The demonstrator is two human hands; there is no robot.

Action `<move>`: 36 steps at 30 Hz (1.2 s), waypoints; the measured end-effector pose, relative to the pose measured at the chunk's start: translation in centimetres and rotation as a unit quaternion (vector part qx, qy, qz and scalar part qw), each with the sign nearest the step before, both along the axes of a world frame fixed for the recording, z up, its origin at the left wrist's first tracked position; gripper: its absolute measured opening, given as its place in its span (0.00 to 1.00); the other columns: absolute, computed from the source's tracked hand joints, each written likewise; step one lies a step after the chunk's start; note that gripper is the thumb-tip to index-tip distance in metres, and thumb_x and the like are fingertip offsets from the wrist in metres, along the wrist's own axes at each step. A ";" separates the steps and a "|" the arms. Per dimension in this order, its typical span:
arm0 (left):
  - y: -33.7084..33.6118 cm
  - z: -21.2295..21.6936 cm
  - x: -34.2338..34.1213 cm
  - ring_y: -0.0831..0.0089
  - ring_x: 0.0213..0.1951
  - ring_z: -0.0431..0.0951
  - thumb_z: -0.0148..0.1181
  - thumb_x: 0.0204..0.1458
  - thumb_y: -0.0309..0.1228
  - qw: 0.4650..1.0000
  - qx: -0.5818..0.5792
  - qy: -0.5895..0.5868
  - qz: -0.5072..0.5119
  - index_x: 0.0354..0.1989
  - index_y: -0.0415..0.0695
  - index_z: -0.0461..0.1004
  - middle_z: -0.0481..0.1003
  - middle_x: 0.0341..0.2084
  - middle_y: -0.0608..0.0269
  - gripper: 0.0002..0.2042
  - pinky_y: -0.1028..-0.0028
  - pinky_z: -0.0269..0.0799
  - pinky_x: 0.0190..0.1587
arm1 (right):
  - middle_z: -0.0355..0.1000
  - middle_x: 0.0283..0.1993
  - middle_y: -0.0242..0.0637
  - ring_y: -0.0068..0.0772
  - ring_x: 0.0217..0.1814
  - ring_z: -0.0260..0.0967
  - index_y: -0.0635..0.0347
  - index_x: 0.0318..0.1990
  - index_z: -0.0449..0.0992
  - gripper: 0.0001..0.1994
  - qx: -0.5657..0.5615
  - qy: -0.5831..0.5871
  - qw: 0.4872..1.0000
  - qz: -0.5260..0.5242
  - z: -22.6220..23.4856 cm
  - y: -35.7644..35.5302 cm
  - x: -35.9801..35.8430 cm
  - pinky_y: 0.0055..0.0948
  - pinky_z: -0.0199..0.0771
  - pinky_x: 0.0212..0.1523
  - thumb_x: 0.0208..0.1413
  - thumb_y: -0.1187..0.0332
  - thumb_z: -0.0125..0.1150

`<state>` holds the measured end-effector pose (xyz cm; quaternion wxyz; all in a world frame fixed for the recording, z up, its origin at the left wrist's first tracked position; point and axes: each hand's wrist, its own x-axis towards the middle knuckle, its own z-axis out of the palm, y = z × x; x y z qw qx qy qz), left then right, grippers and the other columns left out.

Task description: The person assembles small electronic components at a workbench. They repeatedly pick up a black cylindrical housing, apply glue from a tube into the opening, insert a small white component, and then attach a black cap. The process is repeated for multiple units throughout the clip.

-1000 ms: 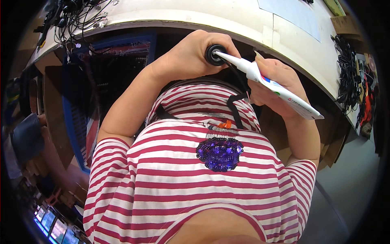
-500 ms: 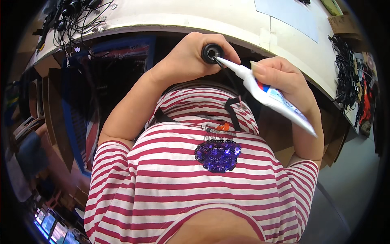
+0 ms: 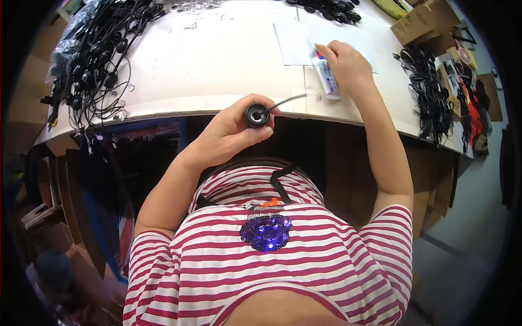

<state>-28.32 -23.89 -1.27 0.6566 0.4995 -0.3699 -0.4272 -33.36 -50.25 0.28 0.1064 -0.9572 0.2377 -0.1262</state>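
Note:
My left hand (image 3: 235, 130) is wrapped around a black round hollow part (image 3: 252, 120), just in front of the table's near edge. The part's open end faces up, and a thin black cable (image 3: 288, 100) sticks out toward the right over the table. Farther away on the right, my right hand (image 3: 348, 66) grips a white squeeze tube (image 3: 329, 84) with blue and red print, near its far end. The tube's wide flat end points back toward me. Its nozzle is hidden by my fingers or blurred.
Beneath the tube lies a pale sheet (image 3: 291, 46) on the white table (image 3: 206, 70). Black cables (image 3: 103, 65) are heaped at the left, and more cables (image 3: 429, 89) hang over the right edge. Small black parts (image 3: 329, 10) and a cardboard box (image 3: 424, 24) are at the back.
My right hand has carried the tube away from the black part, forward over the table, turning it around. My left hand still holds the part, now lower in view. More of the table shows.

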 end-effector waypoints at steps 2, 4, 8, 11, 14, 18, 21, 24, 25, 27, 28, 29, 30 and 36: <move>0.0 -0.1 0.3 0.83 0.28 0.62 0.59 0.49 0.32 0.999 -0.018 -0.002 0.048 0.46 0.41 0.64 0.66 0.27 0.68 0.17 0.86 0.58 0.31 | 0.72 0.29 0.40 0.38 0.33 0.70 0.58 0.32 0.75 0.19 -0.040 -0.071 0.995 0.049 1.3 2.2 -0.9 0.33 0.67 0.35 0.54 0.50 0.47; 0.1 -0.1 0.6 0.84 0.26 0.62 0.60 0.48 0.33 0.994 -0.037 -0.010 0.102 0.46 0.42 0.65 0.65 0.24 0.69 0.18 0.86 0.57 0.29 | 0.72 0.29 0.41 0.35 0.33 0.70 0.60 0.30 0.75 0.18 0.179 -0.028 0.973 0.141 3.2 4.5 -3.0 0.31 0.68 0.35 0.54 0.54 0.48; 0.1 0.7 1.2 0.82 0.28 0.61 0.54 0.51 0.34 0.992 -0.071 -0.014 0.102 0.53 0.38 0.58 0.64 0.27 0.67 0.23 0.82 0.57 0.31 | 0.73 0.30 0.44 0.41 0.34 0.71 0.63 0.31 0.75 0.13 0.334 0.223 0.879 0.258 1.6 9.7 -6.1 0.35 0.68 0.38 0.52 0.61 0.51; -0.8 0.8 1.1 0.80 0.29 0.60 0.52 0.52 0.34 0.991 -0.103 0.068 0.049 0.56 0.36 0.53 0.64 0.29 0.65 0.25 0.81 0.57 0.33 | 0.68 0.44 0.50 0.47 0.46 0.67 0.63 0.51 0.64 0.22 0.331 0.154 0.898 0.245 -6.3 11.1 -6.0 0.37 0.66 0.47 0.50 0.63 0.54; -1.3 0.6 0.6 0.80 0.29 0.59 0.52 0.52 0.33 0.992 -0.089 0.061 0.058 0.56 0.37 0.53 0.64 0.29 0.64 0.26 0.81 0.56 0.33 | 0.70 0.39 0.45 0.39 0.42 0.68 0.63 0.46 0.67 0.18 0.465 0.108 0.840 0.259 -12.5 12.3 -4.9 0.34 0.66 0.44 0.52 0.61 0.53; -1.6 1.3 0.5 0.78 0.32 0.66 0.52 0.52 0.29 0.993 -0.095 0.012 0.073 0.56 0.36 0.56 0.67 0.32 0.61 0.23 0.80 0.62 0.36 | 0.70 0.32 0.41 0.32 0.35 0.67 0.62 0.40 0.70 0.14 0.593 0.190 0.763 0.175 -17.3 11.9 -4.2 0.30 0.66 0.41 0.55 0.59 0.50; -1.5 1.3 0.6 0.77 0.32 0.68 0.54 0.51 0.29 0.991 -0.105 -0.011 0.079 0.55 0.36 0.58 0.69 0.32 0.60 0.23 0.79 0.65 0.37 | 0.70 0.31 0.42 0.33 0.34 0.68 0.62 0.38 0.71 0.14 0.543 0.160 0.804 0.179 -22.3 10.9 -5.2 0.31 0.66 0.40 0.57 0.59 0.48; -1.5 1.2 0.4 0.77 0.32 0.69 0.55 0.50 0.28 0.993 -0.083 -0.032 0.075 0.55 0.36 0.59 0.70 0.30 0.60 0.23 0.79 0.66 0.37 | 0.71 0.34 0.44 0.39 0.38 0.69 0.62 0.38 0.71 0.13 0.383 0.001 0.864 0.326 -17.1 12.2 -5.3 0.33 0.67 0.41 0.56 0.60 0.49; -1.4 1.3 0.2 0.77 0.32 0.69 0.55 0.50 0.28 0.994 -0.083 -0.020 0.073 0.54 0.36 0.59 0.70 0.30 0.60 0.23 0.79 0.66 0.36 | 0.72 0.35 0.45 0.40 0.39 0.69 0.61 0.38 0.72 0.13 0.360 0.016 0.872 0.331 -16.2 12.5 -5.3 0.34 0.67 0.42 0.55 0.61 0.50; -1.5 1.3 0.0 0.78 0.31 0.69 0.56 0.49 0.27 0.994 -0.083 0.006 0.067 0.54 0.36 0.60 0.70 0.29 0.60 0.23 0.80 0.67 0.36 | 0.72 0.36 0.46 0.44 0.41 0.69 0.60 0.38 0.73 0.12 0.312 0.048 0.888 0.335 -15.4 12.8 -4.9 0.35 0.67 0.43 0.54 0.61 0.51; -1.5 1.3 -0.1 0.78 0.31 0.69 0.56 0.48 0.26 0.995 -0.076 -0.005 0.067 0.54 0.36 0.61 0.70 0.29 0.60 0.23 0.80 0.67 0.36 | 0.72 0.36 0.46 0.44 0.41 0.69 0.60 0.38 0.73 0.12 0.333 0.035 0.884 0.327 -16.7 12.8 -4.7 0.35 0.67 0.43 0.54 0.62 0.51; -1.4 1.2 -0.1 0.78 0.32 0.69 0.57 0.48 0.26 0.995 -0.068 -0.014 0.068 0.54 0.36 0.61 0.70 0.29 0.60 0.23 0.80 0.67 0.36 | 0.72 0.36 0.46 0.45 0.41 0.69 0.59 0.38 0.74 0.11 0.355 0.022 0.878 0.320 -18.1 13.0 -4.4 0.35 0.67 0.43 0.54 0.62 0.51; -1.4 1.1 -0.2 0.78 0.32 0.69 0.57 0.47 0.26 0.995 -0.060 -0.025 0.070 0.53 0.36 0.61 0.70 0.30 0.60 0.23 0.81 0.67 0.36 | 0.72 0.36 0.46 0.45 0.41 0.69 0.58 0.38 0.74 0.11 0.352 0.024 0.880 0.317 -19.2 12.8 -4.6 0.36 0.67 0.43 0.54 0.62 0.50; -0.5 1.3 0.1 0.77 0.28 0.70 0.60 0.46 0.27 0.989 -0.094 -0.047 0.107 0.51 0.36 0.63 0.71 0.28 0.59 0.22 0.81 0.67 0.32 | 0.71 0.39 0.48 0.47 0.43 0.68 0.56 0.41 0.74 0.13 0.317 0.099 0.896 0.294 -16.9 13.5 -4.8 0.38 0.66 0.45 0.54 0.60 0.49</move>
